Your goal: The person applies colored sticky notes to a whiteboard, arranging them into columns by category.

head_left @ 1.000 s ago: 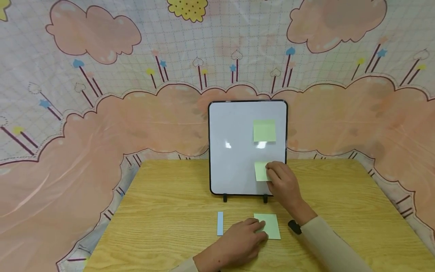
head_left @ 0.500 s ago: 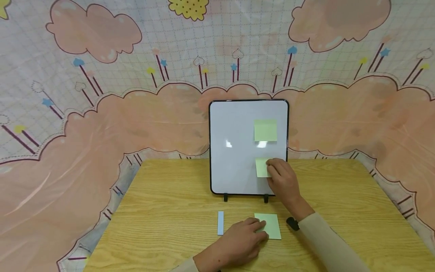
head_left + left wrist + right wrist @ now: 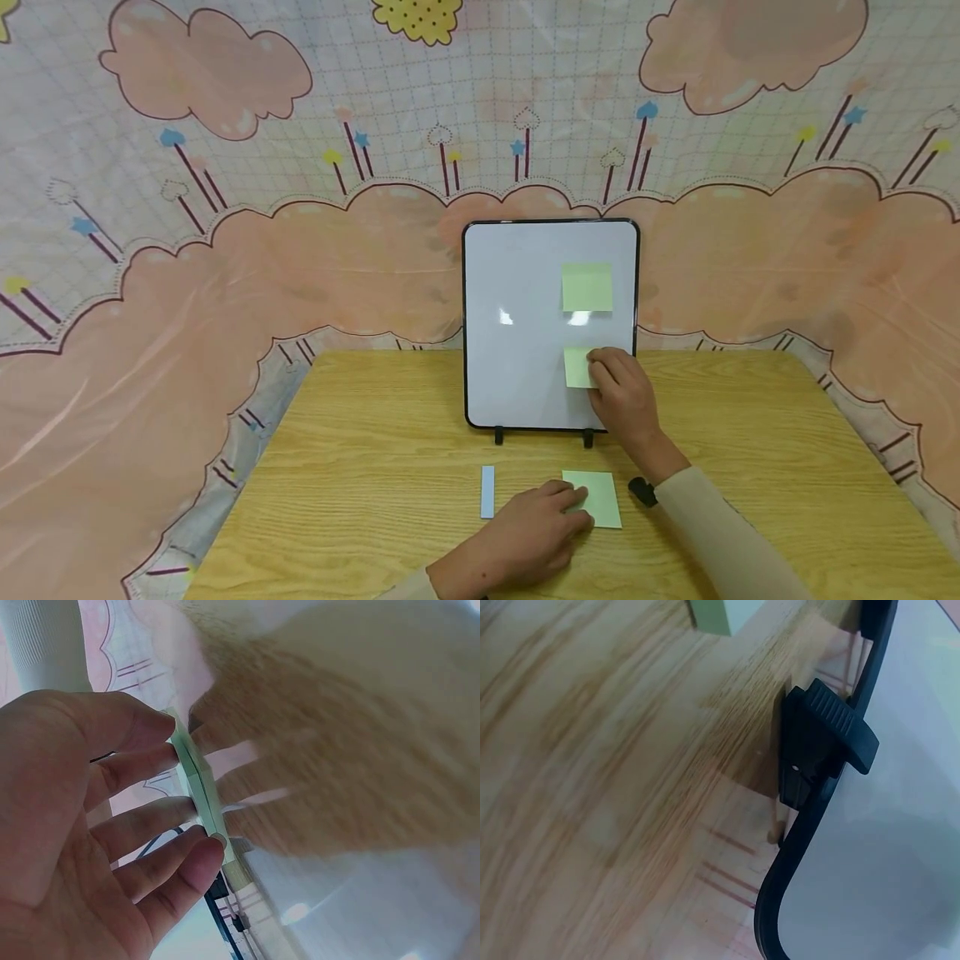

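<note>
A white board (image 3: 517, 358) with a black frame stands upright on small black feet (image 3: 498, 435). On its upper right sticks a green sticky note (image 3: 587, 287). Below that, my right hand (image 3: 628, 400) pinches a second pale green sticky note (image 3: 577, 368) by its right side, against or very near the board. My left hand (image 3: 536, 529) rests on the left part of a green sticky note pad (image 3: 603, 500) on the table. In the left wrist view, thumb and fingertips touch this pad (image 3: 196, 780). The right wrist view leaves my right hand out.
Left of the pad, a narrow light blue strip (image 3: 487, 492) lies on the wooden table (image 3: 360, 467). A black clip-like foot (image 3: 821, 739) holds the board's lower edge in the right wrist view. Behind stands a patterned cloth backdrop (image 3: 375, 250).
My right hand has moved slightly upward with the lower sticky note, mostly in the first half second. My left hand stays on the pad.
</note>
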`<state>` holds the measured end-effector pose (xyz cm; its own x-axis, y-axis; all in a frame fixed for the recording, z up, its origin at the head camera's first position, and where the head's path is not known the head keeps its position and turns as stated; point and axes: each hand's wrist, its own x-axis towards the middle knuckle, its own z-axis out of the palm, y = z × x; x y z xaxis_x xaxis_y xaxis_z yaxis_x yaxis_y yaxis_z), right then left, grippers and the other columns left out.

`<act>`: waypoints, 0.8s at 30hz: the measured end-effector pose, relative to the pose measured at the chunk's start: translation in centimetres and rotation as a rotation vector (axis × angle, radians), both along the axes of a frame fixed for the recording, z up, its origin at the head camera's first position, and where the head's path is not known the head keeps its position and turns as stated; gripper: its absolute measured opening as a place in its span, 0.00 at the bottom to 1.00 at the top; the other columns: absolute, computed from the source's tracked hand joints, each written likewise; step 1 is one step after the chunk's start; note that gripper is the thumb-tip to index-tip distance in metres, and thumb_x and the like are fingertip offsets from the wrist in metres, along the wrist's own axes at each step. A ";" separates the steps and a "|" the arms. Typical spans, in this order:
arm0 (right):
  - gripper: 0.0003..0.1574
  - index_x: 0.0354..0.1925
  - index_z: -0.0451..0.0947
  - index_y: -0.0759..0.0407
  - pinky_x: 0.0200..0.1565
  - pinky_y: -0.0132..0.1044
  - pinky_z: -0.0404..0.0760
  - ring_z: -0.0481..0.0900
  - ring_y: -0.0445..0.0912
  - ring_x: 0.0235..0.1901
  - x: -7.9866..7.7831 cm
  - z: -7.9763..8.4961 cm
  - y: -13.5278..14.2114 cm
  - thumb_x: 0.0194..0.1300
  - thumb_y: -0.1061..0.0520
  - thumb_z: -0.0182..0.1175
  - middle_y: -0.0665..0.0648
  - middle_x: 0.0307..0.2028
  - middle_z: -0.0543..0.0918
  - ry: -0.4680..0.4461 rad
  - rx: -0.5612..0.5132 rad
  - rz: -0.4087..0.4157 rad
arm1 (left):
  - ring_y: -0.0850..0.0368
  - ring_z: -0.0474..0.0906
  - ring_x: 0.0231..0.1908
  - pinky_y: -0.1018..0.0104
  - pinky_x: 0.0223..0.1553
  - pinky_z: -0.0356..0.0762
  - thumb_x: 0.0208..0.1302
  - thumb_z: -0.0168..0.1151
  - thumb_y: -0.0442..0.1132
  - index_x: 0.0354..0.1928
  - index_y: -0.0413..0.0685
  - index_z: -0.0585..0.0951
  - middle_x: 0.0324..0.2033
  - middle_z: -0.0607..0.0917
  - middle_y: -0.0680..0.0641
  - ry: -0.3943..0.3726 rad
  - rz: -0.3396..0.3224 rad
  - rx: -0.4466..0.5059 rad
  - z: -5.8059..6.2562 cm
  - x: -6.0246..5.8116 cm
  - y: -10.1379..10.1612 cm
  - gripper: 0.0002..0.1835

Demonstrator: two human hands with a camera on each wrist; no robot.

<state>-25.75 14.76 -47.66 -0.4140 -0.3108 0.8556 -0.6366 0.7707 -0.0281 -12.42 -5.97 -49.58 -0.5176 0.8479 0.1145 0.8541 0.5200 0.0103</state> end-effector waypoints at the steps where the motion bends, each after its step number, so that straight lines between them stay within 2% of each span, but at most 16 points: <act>1: 0.11 0.31 0.77 0.66 0.50 0.48 0.80 0.80 0.56 0.46 0.0 0.0 0.0 0.51 0.75 0.67 0.61 0.42 0.83 -0.001 -0.002 0.000 | 0.56 0.71 0.64 0.69 0.64 0.69 0.69 0.59 0.45 0.55 0.64 0.81 0.65 0.76 0.51 -0.002 0.001 0.000 0.0 0.0 0.0 0.14; 10: 0.14 0.30 0.76 0.66 0.50 0.48 0.80 0.80 0.57 0.46 -0.1 0.1 -0.2 0.49 0.76 0.69 0.61 0.42 0.83 -0.010 -0.015 -0.004 | 0.57 0.71 0.63 0.70 0.63 0.70 0.69 0.59 0.45 0.56 0.64 0.81 0.65 0.76 0.51 0.012 -0.003 -0.008 -0.2 0.0 -0.1 0.15; 24: 0.14 0.32 0.76 0.66 0.53 0.47 0.79 0.79 0.56 0.48 0.0 0.0 0.0 0.51 0.74 0.70 0.61 0.44 0.82 -0.069 0.014 -0.009 | 0.57 0.71 0.63 0.69 0.63 0.69 0.70 0.58 0.45 0.56 0.64 0.81 0.65 0.76 0.51 0.029 -0.006 -0.004 -0.4 0.0 0.0 0.15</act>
